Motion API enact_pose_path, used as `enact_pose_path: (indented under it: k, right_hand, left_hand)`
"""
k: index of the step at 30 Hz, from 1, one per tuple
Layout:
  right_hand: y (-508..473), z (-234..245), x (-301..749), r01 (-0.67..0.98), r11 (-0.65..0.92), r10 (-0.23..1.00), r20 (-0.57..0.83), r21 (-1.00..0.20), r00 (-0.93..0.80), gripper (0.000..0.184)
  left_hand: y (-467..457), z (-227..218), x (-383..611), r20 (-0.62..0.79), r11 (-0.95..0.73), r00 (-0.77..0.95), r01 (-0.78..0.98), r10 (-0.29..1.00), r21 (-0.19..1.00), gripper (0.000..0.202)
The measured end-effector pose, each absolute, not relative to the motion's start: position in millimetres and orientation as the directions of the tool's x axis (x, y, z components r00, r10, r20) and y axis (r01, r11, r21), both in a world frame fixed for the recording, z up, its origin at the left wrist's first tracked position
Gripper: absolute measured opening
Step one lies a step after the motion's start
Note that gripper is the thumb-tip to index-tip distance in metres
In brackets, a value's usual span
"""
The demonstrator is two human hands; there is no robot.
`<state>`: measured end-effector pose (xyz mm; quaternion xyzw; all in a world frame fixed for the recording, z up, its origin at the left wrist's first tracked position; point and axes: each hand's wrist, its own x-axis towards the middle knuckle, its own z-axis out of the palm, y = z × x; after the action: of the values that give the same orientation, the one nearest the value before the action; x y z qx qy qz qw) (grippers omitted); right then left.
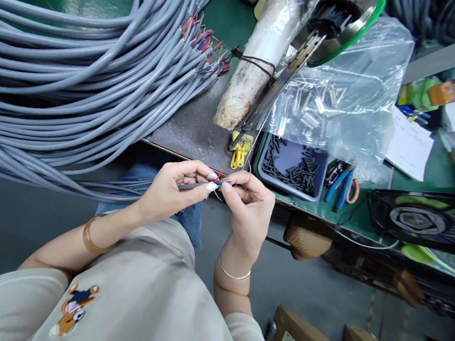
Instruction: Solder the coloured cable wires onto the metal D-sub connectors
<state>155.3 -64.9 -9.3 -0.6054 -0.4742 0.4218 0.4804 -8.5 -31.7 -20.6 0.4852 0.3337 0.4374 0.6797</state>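
Note:
Between thumb and fingers, my left hand [179,183] pinches the end of a grey cable [190,186]. Thin coloured wires [219,180], red and blue among them, stick out of its stripped tip. My right hand [248,201] meets it from the other side, thumb and forefinger closed on the blue wire. A thin pale strand also shows near the right fingers; whether it belongs to the cable I cannot tell. Both hands are just off the table's front edge, above my lap. To the left lies a big bundle of grey cables [100,81] with stripped, coloured ends.
Beyond my hands are a yellow clip-like piece [239,153] and a tray [321,186] of short black tubes. A wrapped white roll [256,57], a solder spool [341,32], a plastic bag [352,91], blue-handled pliers [342,187] and a black fan [416,219] crowd the bench.

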Motion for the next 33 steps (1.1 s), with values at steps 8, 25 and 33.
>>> enact_pose_path:
  k: [8, 25, 33]
  right_hand:
    - [-70.6, -3.2, 151.2, 0.328, 0.003, 0.978, 0.071, -0.945, 0.196, 0.009]
    - [-80.2, 6.1, 144.9, 0.504, 0.231, 0.949, 0.308, -0.832, 0.073, 0.007]
    - [-77.4, 4.1, 145.1, 0.485, 0.293, 0.933, 0.358, -0.824, 0.044, 0.010]
  left_hand:
    - [-29.9, -24.7, -11.3, 0.042, 0.060, 0.376, -0.256, 0.926, 0.965, 0.010]
    - [-24.1, -36.3, -20.7, 0.073, 0.152, 0.478, -0.415, 0.876, 0.897, 0.015]
    - [-25.7, -32.5, -20.6, -0.046, 0.260, 0.468, -0.405, 0.882, 0.877, 0.023]
